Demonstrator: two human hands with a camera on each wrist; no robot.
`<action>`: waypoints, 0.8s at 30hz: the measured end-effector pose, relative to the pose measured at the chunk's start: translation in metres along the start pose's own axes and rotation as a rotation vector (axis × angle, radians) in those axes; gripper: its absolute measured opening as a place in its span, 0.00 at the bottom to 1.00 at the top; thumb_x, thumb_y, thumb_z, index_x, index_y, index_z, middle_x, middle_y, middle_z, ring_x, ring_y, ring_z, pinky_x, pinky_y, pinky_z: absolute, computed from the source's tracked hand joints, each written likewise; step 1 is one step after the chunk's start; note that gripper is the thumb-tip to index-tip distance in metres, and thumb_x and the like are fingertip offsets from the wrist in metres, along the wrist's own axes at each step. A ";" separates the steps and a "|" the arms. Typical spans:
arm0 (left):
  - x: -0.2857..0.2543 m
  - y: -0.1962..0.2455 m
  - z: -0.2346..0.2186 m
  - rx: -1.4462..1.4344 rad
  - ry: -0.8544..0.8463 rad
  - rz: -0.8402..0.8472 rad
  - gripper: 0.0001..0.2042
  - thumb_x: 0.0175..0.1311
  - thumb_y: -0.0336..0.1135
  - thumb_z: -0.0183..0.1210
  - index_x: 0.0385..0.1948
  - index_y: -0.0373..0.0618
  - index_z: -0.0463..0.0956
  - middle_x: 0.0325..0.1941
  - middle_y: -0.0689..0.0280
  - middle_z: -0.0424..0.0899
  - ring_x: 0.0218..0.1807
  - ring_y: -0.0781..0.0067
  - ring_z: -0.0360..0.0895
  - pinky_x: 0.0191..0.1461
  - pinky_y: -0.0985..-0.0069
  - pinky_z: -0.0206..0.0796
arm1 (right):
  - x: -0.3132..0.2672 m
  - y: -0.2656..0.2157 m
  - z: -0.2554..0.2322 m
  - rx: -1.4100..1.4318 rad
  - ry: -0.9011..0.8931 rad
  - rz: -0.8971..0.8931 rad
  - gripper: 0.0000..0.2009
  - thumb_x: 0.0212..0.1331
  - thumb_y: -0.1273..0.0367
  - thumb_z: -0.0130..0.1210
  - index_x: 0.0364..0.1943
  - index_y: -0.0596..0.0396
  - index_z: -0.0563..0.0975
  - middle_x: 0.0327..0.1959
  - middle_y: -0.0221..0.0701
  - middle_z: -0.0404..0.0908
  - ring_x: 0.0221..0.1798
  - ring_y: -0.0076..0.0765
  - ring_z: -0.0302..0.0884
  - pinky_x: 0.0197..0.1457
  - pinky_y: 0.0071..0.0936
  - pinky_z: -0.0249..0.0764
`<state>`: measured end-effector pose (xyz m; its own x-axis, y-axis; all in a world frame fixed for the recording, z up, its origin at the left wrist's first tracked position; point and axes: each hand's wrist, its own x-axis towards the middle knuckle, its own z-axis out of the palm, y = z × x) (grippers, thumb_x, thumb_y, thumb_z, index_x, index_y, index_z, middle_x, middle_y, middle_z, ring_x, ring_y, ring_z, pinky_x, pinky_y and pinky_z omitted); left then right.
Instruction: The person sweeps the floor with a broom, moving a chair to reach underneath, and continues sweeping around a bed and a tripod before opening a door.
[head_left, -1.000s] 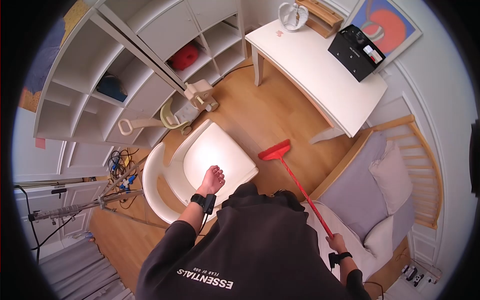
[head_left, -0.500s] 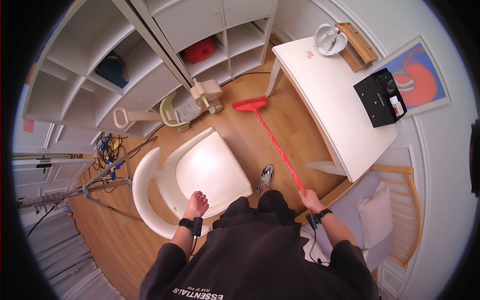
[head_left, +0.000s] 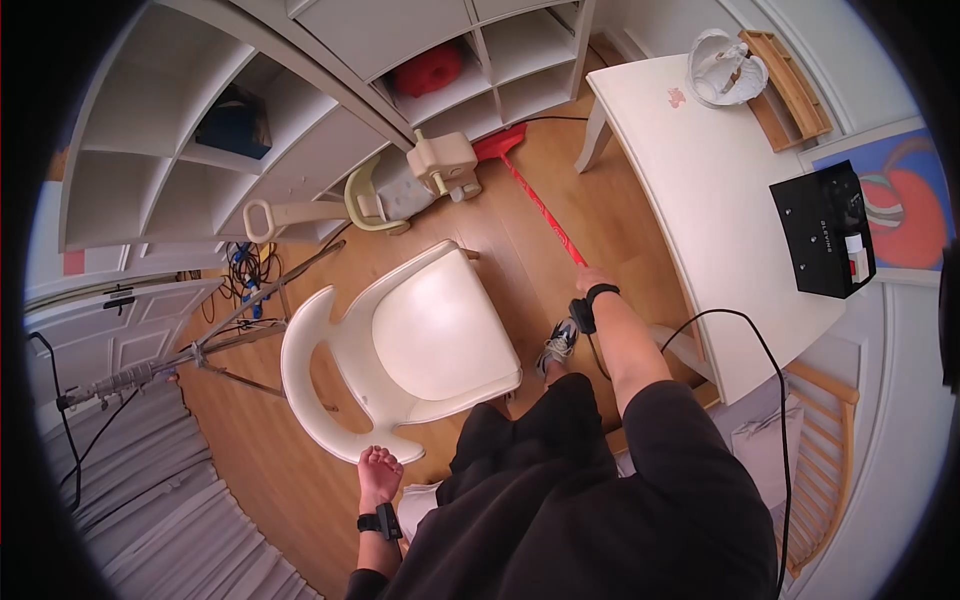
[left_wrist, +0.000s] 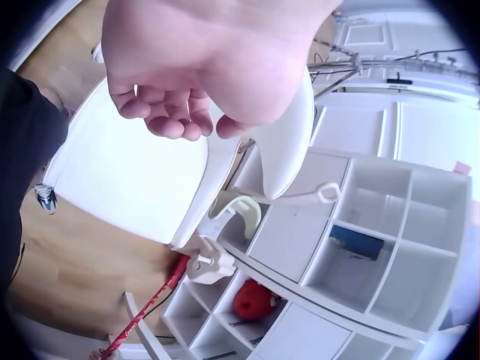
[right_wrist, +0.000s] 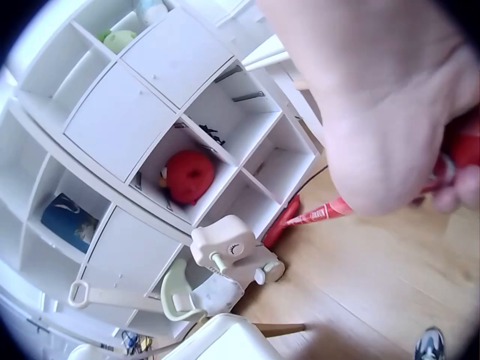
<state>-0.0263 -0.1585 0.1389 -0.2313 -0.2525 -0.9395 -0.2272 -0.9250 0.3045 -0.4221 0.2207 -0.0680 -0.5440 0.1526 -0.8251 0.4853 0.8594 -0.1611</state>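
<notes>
My right hand (head_left: 594, 279) grips the red handle of a broom (head_left: 541, 208), arm stretched forward over the wooden floor. The broom's red head (head_left: 503, 142) lies on the floor at the foot of the white shelf, beside the front of a beige ride-on toy (head_left: 445, 165). In the right wrist view, the broom handle (right_wrist: 322, 212) runs from under the palm toward that corner. My left hand (head_left: 379, 472) hangs with loosely curled fingers near the white chair's backrest and holds nothing. Its curled fingers (left_wrist: 176, 124) overlap the chair seat in the left wrist view.
A white chair (head_left: 440, 325) stands left of my legs. The white table (head_left: 690, 200) at right bears a black box (head_left: 822, 230). A cube shelf (head_left: 120, 190) spans the far left. A metal stand (head_left: 245, 310) and cables (head_left: 250, 270) are behind the chair.
My right hand has moved forward, pushing the broom head across the floor to the shelf's foot beside the toy. My left hand has drawn back toward the chair's backrest.
</notes>
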 end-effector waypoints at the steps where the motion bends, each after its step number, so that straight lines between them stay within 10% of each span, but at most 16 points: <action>1: -0.001 -0.002 -0.001 0.000 -0.044 -0.008 0.07 0.57 0.39 0.47 0.21 0.52 0.68 0.19 0.76 0.68 0.22 0.80 0.64 0.27 0.81 0.56 | -0.009 0.009 0.006 -0.078 0.110 0.008 0.27 0.61 0.50 0.29 0.45 0.56 0.73 0.48 0.44 0.72 0.53 0.48 0.68 0.55 0.40 0.64; 10: 0.040 0.042 0.012 0.159 -0.203 -0.079 0.07 0.58 0.39 0.46 0.21 0.52 0.67 0.19 0.76 0.67 0.22 0.81 0.65 0.28 0.82 0.57 | -0.102 0.179 0.099 -0.131 0.073 0.111 0.31 0.61 0.48 0.25 0.42 0.60 0.73 0.46 0.48 0.72 0.52 0.51 0.68 0.53 0.40 0.65; 24: 0.091 0.056 0.064 0.525 -0.476 -0.188 0.07 0.57 0.36 0.46 0.19 0.53 0.65 0.18 0.75 0.67 0.21 0.82 0.64 0.25 0.84 0.56 | -0.437 0.448 0.221 -0.287 -0.040 0.472 0.27 0.61 0.50 0.29 0.41 0.57 0.75 0.42 0.47 0.75 0.47 0.50 0.72 0.52 0.44 0.67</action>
<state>-0.1207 -0.2151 0.0800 -0.5023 0.1586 -0.8500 -0.6996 -0.6523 0.2917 0.1840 0.4309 0.1006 -0.2835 0.5399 -0.7926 0.4616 0.8013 0.3807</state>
